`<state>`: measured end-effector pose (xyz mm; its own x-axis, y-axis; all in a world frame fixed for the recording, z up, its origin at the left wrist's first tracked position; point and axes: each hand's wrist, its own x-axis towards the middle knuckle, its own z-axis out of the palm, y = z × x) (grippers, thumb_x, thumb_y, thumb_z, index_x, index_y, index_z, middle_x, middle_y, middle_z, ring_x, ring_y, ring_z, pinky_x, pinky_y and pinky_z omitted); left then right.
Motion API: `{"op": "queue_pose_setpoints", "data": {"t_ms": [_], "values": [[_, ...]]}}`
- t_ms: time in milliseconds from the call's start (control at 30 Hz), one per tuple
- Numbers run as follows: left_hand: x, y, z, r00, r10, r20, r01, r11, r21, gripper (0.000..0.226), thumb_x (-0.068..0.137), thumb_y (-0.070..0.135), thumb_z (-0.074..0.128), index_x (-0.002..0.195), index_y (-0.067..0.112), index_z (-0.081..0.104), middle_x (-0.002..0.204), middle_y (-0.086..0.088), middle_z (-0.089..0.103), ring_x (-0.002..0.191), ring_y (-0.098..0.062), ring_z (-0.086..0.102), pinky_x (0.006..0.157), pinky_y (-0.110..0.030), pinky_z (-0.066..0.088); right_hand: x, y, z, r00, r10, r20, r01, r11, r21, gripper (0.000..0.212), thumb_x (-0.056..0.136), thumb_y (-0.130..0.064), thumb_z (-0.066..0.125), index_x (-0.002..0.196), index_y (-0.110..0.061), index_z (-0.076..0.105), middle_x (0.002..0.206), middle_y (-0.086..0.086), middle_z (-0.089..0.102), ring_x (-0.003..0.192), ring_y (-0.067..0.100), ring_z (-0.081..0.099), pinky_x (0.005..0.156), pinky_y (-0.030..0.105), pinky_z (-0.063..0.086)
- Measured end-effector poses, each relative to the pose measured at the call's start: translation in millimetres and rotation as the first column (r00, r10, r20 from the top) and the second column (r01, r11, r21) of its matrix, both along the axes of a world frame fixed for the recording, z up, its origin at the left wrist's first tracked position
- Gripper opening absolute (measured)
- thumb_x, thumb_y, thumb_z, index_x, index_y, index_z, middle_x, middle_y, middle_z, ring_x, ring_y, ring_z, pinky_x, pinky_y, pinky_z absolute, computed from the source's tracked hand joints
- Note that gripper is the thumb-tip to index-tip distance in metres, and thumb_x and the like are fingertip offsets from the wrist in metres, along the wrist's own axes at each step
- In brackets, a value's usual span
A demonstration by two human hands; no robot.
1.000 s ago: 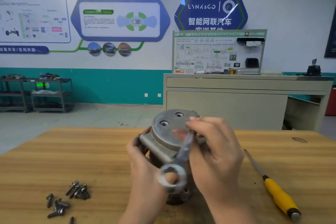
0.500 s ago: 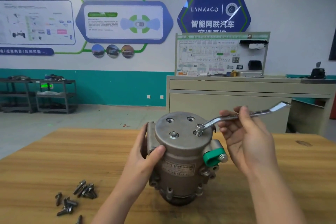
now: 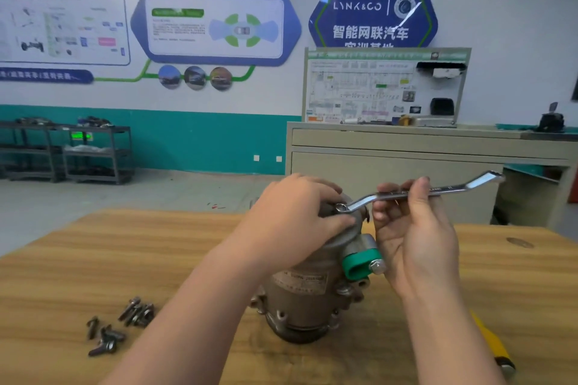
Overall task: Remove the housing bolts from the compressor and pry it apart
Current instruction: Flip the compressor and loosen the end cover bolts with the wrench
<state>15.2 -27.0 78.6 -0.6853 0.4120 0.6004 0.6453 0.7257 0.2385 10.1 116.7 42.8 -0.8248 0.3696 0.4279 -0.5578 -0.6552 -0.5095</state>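
Observation:
A grey metal compressor point(image 3: 308, 297) stands upright on the wooden table point(image 3: 78, 266), with a green plug point(image 3: 359, 264) on its right side. My left hand point(image 3: 297, 219) lies over the compressor's top plate, fingers curled down around its rim, hiding most of the top. My right hand point(image 3: 413, 228) pinches the shaft of a silver ring wrench point(image 3: 416, 192). The wrench's ring end sits on the top plate at the right edge, just beside my left fingers. Its other end points right and slightly up.
Several loose bolts point(image 3: 120, 327) lie on the table at the front left. A yellow-handled screwdriver point(image 3: 492, 344) lies at the front right, partly behind my right forearm. A beige cabinet point(image 3: 406, 159) with a display board stands beyond the table.
My left hand moved from the compressor's left side up onto its top plate. The wrench, swung to the right a second ago, stays seated on the top's right edge.

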Motion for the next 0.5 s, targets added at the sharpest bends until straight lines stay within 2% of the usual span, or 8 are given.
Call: {"op": "queue_pose_setpoints", "data": {"t_ms": [67, 133, 167, 233, 300, 400, 433, 500], "values": [[-0.6, 1.7, -0.4, 0.998, -0.046, -0.030, 0.049, 0.993, 0.105, 0.030, 0.088, 0.034, 0.065, 0.116, 0.023, 0.069, 0.128, 0.015, 0.060, 0.118, -0.004, 0.050, 0.101, -0.017, 0.034, 2.6, 1.2, 2.3, 0.998, 0.039, -0.039, -0.041, 0.999, -0.036, 0.020, 0.096, -0.028, 0.045, 0.084, -0.014, 0.052, 0.069, 0.005, 0.069, 0.056, 0.010, 0.062, 0.052, 0.018, 0.050], [3.4, 3.9, 0.0, 0.996, -0.047, -0.071, 0.064, 0.962, 0.264, 0.030, 0.087, 0.035, 0.067, 0.114, 0.024, 0.068, 0.118, 0.019, 0.063, 0.106, 0.004, 0.053, 0.084, -0.001, 0.032, 6.1, 3.0, 5.7, 0.991, 0.096, -0.097, -0.104, 0.992, -0.073, 0.017, 0.090, -0.029, 0.048, 0.085, -0.014, 0.053, 0.073, 0.005, 0.071, 0.059, 0.009, 0.064, 0.054, 0.017, 0.051], [4.6, 4.7, 1.2, 0.995, -0.048, -0.084, 0.073, 0.943, 0.324, 0.028, 0.086, 0.036, 0.067, 0.113, 0.025, 0.067, 0.110, 0.022, 0.063, 0.099, 0.007, 0.054, 0.080, 0.002, 0.032, 7.7, 2.9, 6.8, 0.985, 0.125, -0.120, -0.136, 0.987, -0.085, 0.016, 0.088, -0.029, 0.050, 0.086, -0.013, 0.054, 0.076, 0.005, 0.072, 0.060, 0.009, 0.065, 0.056, 0.017, 0.052], [6.1, 2.9, 4.7, 0.992, -0.069, -0.106, 0.105, 0.918, 0.383, 0.018, 0.086, 0.035, 0.067, 0.104, 0.028, 0.066, 0.092, 0.026, 0.064, 0.092, 0.009, 0.058, 0.076, 0.002, 0.036, 11.1, -1.8, 7.7, 0.977, 0.169, -0.133, -0.184, 0.977, -0.106, 0.019, 0.084, -0.028, 0.052, 0.091, -0.010, 0.056, 0.082, 0.007, 0.073, 0.064, 0.009, 0.067, 0.058, 0.016, 0.053], [7.3, -4.8, 7.2, 0.989, -0.065, -0.132, 0.111, 0.918, 0.380, 0.011, 0.087, 0.030, 0.067, 0.095, 0.031, 0.061, 0.081, 0.024, 0.064, 0.085, 0.007, 0.061, 0.072, 0.000, 0.039, 14.7, -8.1, 8.7, 0.971, 0.207, -0.120, -0.223, 0.964, -0.144, 0.025, 0.081, -0.025, 0.054, 0.096, -0.005, 0.057, 0.083, 0.010, 0.074, 0.066, 0.011, 0.069, 0.058, 0.016, 0.054], [6.1, -28.7, 1.8, 0.984, 0.015, -0.176, 0.059, 0.910, 0.409, 0.013, 0.087, 0.021, 0.067, 0.090, 0.031, 0.059, 0.072, 0.020, 0.064, 0.071, 0.004, 0.063, 0.066, -0.003, 0.044, 21.2, -8.1, 13.3, 0.941, 0.291, -0.170, -0.330, 0.900, -0.285, 0.023, 0.080, -0.021, 0.055, 0.079, -0.002, 0.068, 0.080, 0.012, 0.073, 0.067, 0.013, 0.071, 0.056, 0.016, 0.055], [3.3, -42.7, -2.4, 0.982, 0.070, -0.175, 0.020, 0.886, 0.463, 0.013, 0.087, 0.019, 0.066, 0.089, 0.031, 0.060, 0.072, 0.018, 0.065, 0.068, 0.002, 0.064, 0.064, -0.005, 0.046, 24.2, -6.6, 15.8, 0.939, 0.286, -0.188, -0.332, 0.897, -0.292, 0.024, 0.080, -0.022, 0.056, 0.075, -0.003, 0.068, 0.078, 0.011, 0.072, 0.067, 0.013, 0.071, 0.056, 0.016, 0.055], [-7.2, -81.0, -15.6, 0.973, 0.216, -0.086, -0.131, 0.814, 0.566, 0.009, 0.090, 0.021, 0.063, 0.089, 0.030, 0.063, 0.076, 0.015, 0.068, 0.064, -0.001, 0.065, 0.062, -0.016, 0.052, 27.6, -6.4, 17.0, 0.965, 0.182, -0.186, -0.215, 0.961, -0.176, 0.018, 0.082, -0.023, 0.054, 0.080, -0.006, 0.061, 0.076, 0.009, 0.073, 0.065, 0.013, 0.070, 0.057, 0.017, 0.055]]}}
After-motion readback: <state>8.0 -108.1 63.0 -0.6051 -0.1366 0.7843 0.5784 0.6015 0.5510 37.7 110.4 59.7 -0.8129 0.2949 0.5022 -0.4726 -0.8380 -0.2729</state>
